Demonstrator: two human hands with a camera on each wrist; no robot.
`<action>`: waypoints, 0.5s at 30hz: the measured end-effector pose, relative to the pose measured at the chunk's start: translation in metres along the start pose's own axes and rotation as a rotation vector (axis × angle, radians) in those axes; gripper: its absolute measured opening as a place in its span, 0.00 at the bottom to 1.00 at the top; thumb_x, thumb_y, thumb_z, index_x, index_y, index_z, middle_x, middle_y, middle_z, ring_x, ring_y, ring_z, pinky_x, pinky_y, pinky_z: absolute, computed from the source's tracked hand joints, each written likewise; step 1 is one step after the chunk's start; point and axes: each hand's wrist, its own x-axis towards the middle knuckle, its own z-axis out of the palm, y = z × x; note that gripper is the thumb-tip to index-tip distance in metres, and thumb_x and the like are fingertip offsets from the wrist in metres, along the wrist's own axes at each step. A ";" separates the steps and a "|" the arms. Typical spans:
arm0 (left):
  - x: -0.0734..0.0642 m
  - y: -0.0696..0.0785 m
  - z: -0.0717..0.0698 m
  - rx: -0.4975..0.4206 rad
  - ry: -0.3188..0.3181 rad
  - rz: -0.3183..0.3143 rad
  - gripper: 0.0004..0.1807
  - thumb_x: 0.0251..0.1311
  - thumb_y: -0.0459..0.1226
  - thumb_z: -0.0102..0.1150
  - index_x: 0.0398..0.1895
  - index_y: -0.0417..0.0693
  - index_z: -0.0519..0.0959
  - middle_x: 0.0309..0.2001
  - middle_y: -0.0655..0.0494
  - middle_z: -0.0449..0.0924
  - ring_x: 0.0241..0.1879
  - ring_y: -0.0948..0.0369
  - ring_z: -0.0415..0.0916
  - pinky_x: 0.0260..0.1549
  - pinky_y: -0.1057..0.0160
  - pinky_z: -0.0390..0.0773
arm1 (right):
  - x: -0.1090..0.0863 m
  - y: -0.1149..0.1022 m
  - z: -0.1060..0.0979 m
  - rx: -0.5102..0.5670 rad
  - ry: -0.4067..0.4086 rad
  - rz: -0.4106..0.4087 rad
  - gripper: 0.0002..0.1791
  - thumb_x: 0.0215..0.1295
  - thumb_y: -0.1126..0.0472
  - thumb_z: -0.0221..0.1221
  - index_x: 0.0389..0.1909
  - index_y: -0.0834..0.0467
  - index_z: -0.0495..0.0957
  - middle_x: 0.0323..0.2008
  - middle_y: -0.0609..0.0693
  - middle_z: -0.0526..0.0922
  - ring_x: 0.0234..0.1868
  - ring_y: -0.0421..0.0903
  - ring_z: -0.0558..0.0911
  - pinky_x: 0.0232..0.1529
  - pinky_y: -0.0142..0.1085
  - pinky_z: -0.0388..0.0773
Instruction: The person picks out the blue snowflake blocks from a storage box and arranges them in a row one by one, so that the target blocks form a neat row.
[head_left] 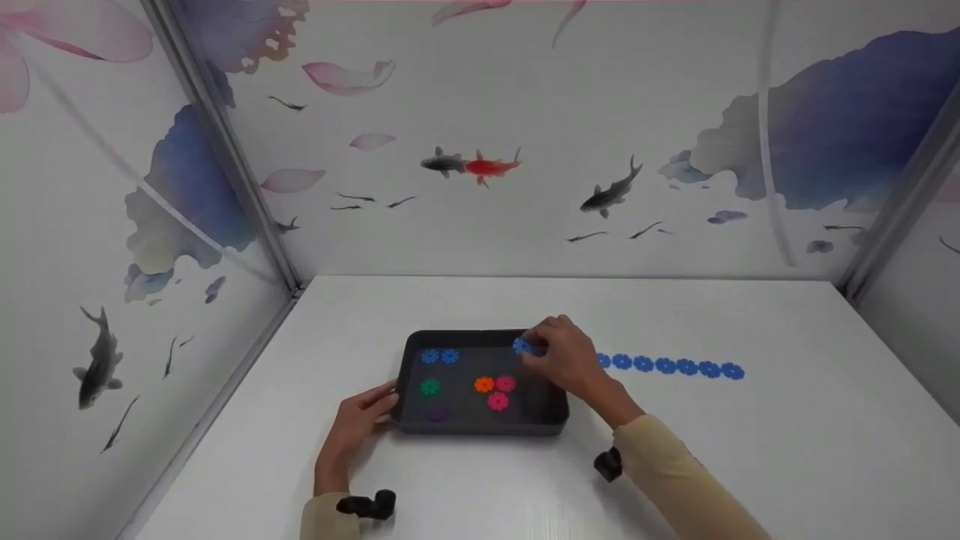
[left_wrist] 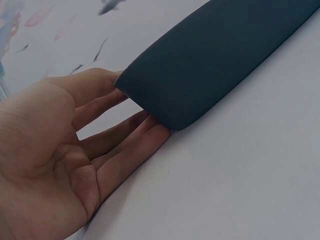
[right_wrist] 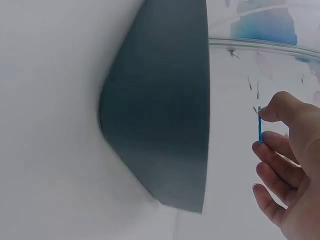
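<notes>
A dark rectangular tray (head_left: 480,430) sits on the white table. My left hand (head_left: 356,424) holds its left side; in the left wrist view the thumb is at the rim and the other fingers at the lower edge of the tray (left_wrist: 195,65). Over the tray's back right part, my right hand (head_left: 566,356) pinches a blue flower-shaped plastic disc (head_left: 520,346), seen edge-on as a thin blue disc (right_wrist: 260,125) in the right wrist view. Inside the tray lie two blue discs (head_left: 439,357), a green disc (head_left: 429,387), an orange disc (head_left: 484,385), two pink discs (head_left: 498,402) and a purple disc (head_left: 436,414).
Right of the tray, several blue discs (head_left: 666,365) form a row on the table (head_left: 750,442), its left end partly behind my right hand. White panels (head_left: 525,240) printed with fish and petals stand at the back and sides.
</notes>
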 end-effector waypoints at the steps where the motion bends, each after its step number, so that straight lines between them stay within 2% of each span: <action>1: 0.000 -0.001 0.000 0.002 0.001 -0.001 0.24 0.68 0.42 0.61 0.66 0.48 0.77 0.68 0.42 0.74 0.59 0.51 0.79 0.56 0.51 0.82 | -0.002 0.002 -0.004 -0.012 0.016 -0.015 0.12 0.57 0.60 0.70 0.42 0.58 0.87 0.39 0.52 0.85 0.41 0.47 0.77 0.46 0.41 0.84; 5: 0.002 -0.003 0.000 0.008 0.005 -0.012 0.24 0.68 0.43 0.61 0.66 0.49 0.77 0.68 0.43 0.74 0.60 0.51 0.79 0.56 0.50 0.82 | -0.008 0.008 -0.017 -0.026 0.063 -0.030 0.13 0.56 0.60 0.72 0.42 0.59 0.87 0.41 0.53 0.86 0.43 0.50 0.78 0.46 0.45 0.85; 15: 0.002 -0.001 -0.001 0.021 0.006 -0.024 0.25 0.68 0.44 0.62 0.66 0.48 0.77 0.68 0.43 0.74 0.59 0.52 0.79 0.57 0.50 0.81 | -0.025 0.043 -0.046 0.003 0.087 0.062 0.12 0.57 0.61 0.70 0.42 0.60 0.87 0.43 0.55 0.84 0.46 0.52 0.78 0.51 0.50 0.82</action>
